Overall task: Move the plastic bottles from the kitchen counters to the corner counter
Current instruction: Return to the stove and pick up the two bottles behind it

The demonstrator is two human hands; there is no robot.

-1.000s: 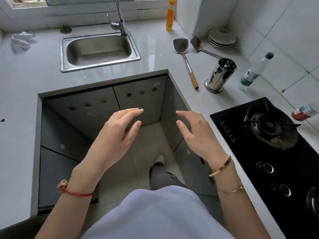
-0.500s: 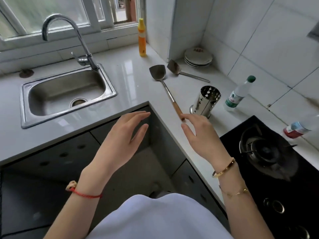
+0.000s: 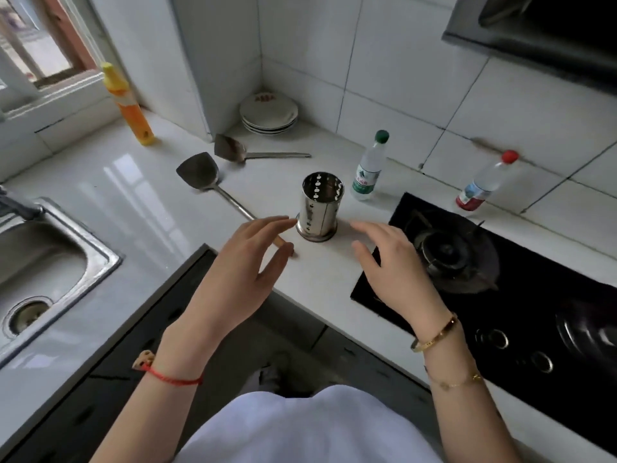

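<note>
Three plastic bottles stand on the white counter. A clear one with a green cap and green label (image 3: 368, 168) is just behind the steel holder. Another clear one with a red cap and red label (image 3: 484, 183) stands by the wall behind the stove. An orange and yellow bottle (image 3: 128, 106) is at the far left under the window. My left hand (image 3: 240, 272) and my right hand (image 3: 394, 269) hover empty with fingers spread, over the counter's front edge, on either side of the steel holder and short of every bottle.
A perforated steel utensil holder (image 3: 319, 207) stands between my hands. Two metal spatulas (image 3: 207, 177) lie left of it. Stacked plates (image 3: 268, 111) fill the corner. A black gas stove (image 3: 500, 279) is at right, a steel sink (image 3: 43, 262) at left.
The view has swung up and to the right, from the cabinet fronts to the corner and stove. Both hands have moved forward over the counter edge, still empty.
</note>
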